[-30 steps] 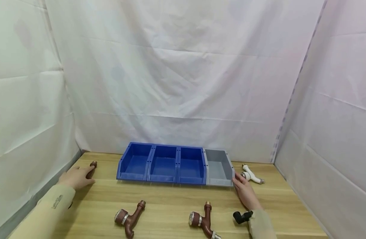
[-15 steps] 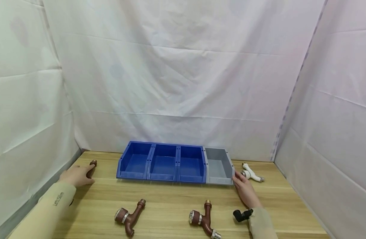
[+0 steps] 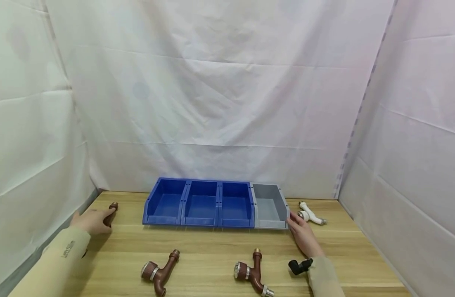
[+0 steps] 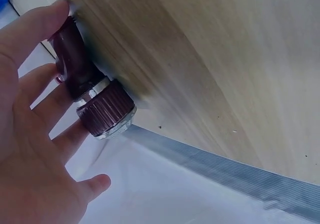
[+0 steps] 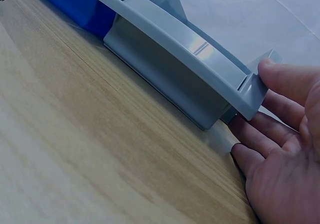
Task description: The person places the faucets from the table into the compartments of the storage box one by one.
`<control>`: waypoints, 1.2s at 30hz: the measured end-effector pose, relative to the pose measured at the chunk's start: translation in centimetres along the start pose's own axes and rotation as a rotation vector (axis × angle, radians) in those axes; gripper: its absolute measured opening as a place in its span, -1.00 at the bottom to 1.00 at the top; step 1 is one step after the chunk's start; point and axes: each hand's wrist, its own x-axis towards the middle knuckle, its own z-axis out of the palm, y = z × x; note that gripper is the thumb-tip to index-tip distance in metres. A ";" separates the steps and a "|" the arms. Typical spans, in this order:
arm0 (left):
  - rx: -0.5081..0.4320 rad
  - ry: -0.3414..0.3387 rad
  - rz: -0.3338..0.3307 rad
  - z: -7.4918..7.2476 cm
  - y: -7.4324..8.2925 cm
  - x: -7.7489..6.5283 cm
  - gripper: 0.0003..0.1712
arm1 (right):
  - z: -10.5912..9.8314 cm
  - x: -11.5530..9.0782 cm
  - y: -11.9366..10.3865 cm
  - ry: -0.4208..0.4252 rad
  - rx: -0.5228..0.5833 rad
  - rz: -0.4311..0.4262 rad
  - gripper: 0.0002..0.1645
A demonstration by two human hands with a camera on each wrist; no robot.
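At the table's far left, my left hand (image 3: 90, 221) holds a dark brown tap (image 4: 75, 58) between thumb and fingers. Its ribbed knob with a clear cap points away from the thumb in the left wrist view; in the head view the hand covers most of it. My right hand (image 3: 304, 237) grips the front right corner of a grey bin (image 5: 170, 78), thumb on the rim and fingers under and beside it. That bin ends a row of joined blue bins (image 3: 199, 220). Right behind the right hand's fingers lies a white tap (image 3: 313, 217).
Two more brown taps lie near the front, one left of centre (image 3: 162, 275) and one right of centre (image 3: 255, 274). White cloth walls (image 3: 227, 103) enclose the wooden table (image 3: 205, 243) at the back and sides. A black fitting (image 3: 299, 267) sits at the right sleeve.
The head view has shifted slightly. My left hand's fingers have drawn in a little around the brown tap. The right hand stays at the grey bin's corner.
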 end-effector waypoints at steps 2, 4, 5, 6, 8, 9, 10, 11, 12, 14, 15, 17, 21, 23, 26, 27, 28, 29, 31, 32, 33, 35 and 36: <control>-0.007 -0.002 0.003 0.0 0.0 -0.1 -0.16 | 0.0 0.0 0.2 0.009 -0.002 0.000 -0.24; -0.009 -0.004 0.010 0.1 0.0 -0.1 -0.15 | -0.1 0.0 0.3 0.017 -0.016 -0.004 -0.24; -0.005 -0.002 0.011 0.1 0.0 -0.1 -0.15 | -0.1 0.0 0.4 0.021 -0.022 -0.005 -0.24; -0.001 0.001 0.011 0.0 0.0 -0.1 -0.14 | -0.1 0.0 0.5 0.020 -0.023 -0.007 -0.24; 0.008 0.007 0.010 0.0 -0.1 -0.1 -0.12 | -0.1 0.0 0.6 0.016 -0.024 -0.011 -0.23; 0.011 0.007 0.009 0.0 -0.1 -0.1 -0.12 | -0.1 0.0 0.6 0.015 -0.021 -0.014 -0.22; 0.014 0.007 0.010 0.0 -0.2 -0.1 -0.11 | -0.1 -0.1 0.7 0.009 -0.014 -0.015 -0.22; 0.016 0.006 0.012 0.0 -0.2 -0.1 -0.11 | -0.1 -0.1 0.7 0.009 -0.008 -0.014 -0.22; 0.015 0.005 0.014 0.0 -0.3 -0.1 -0.09 | -0.1 -0.2 0.8 0.004 -0.006 -0.014 -0.22; 0.009 -0.007 0.023 0.2 -0.4 -0.1 -0.07 | -0.1 -0.4 0.8 0.010 -0.007 -0.002 -0.22; 0.006 -0.014 0.025 0.3 -0.5 -0.2 -0.06 | -0.1 -0.5 0.9 0.012 -0.007 0.004 -0.23; 0.000 -0.025 0.029 0.4 -0.6 -0.3 -0.06 | -0.1 -0.7 0.9 0.011 -0.011 0.013 -0.23; -0.008 -0.030 0.026 0.5 -0.8 -0.4 -0.13 | 0.1 -0.5 0.6 -0.001 -0.010 -0.013 -0.22; -0.017 -0.030 0.032 0.4 -0.9 -0.3 -0.18 | 0.1 -0.3 0.3 -0.001 0.002 -0.030 -0.21; -0.036 -0.033 0.039 0.4 -1.0 -0.2 -0.21 | 0.1 0.0 0.0 -0.009 -0.002 -0.034 -0.23; -0.042 -0.033 0.036 0.4 -1.0 -0.1 -0.22 | 0.1 0.0 0.0 -0.015 0.000 -0.033 -0.23; -0.046 -0.032 0.033 0.3 -0.9 -0.1 -0.24 | 0.0 0.1 0.0 -0.017 0.010 -0.026 -0.24; -0.051 -0.032 0.030 0.3 -0.9 0.0 -0.24 | 0.0 0.1 0.0 -0.023 0.009 -0.021 -0.24; -0.054 -0.031 0.024 0.1 -0.8 0.0 -0.26 | 0.0 0.1 0.0 -0.030 0.007 -0.017 -0.25; -0.054 -0.031 0.021 0.1 -0.8 0.1 -0.27 | -0.1 0.1 0.0 -0.030 0.007 -0.015 -0.25; -0.052 -0.031 0.020 0.1 -0.8 0.1 -0.27 | -0.1 0.1 0.0 -0.030 0.006 -0.015 -0.24; -0.049 -0.030 0.023 0.1 -0.9 0.3 -0.28 | -0.1 0.1 0.1 -0.028 -0.002 -0.011 -0.23; -0.047 -0.030 0.026 0.1 -1.0 0.3 -0.28 | -0.1 0.1 0.1 -0.026 -0.007 -0.010 -0.22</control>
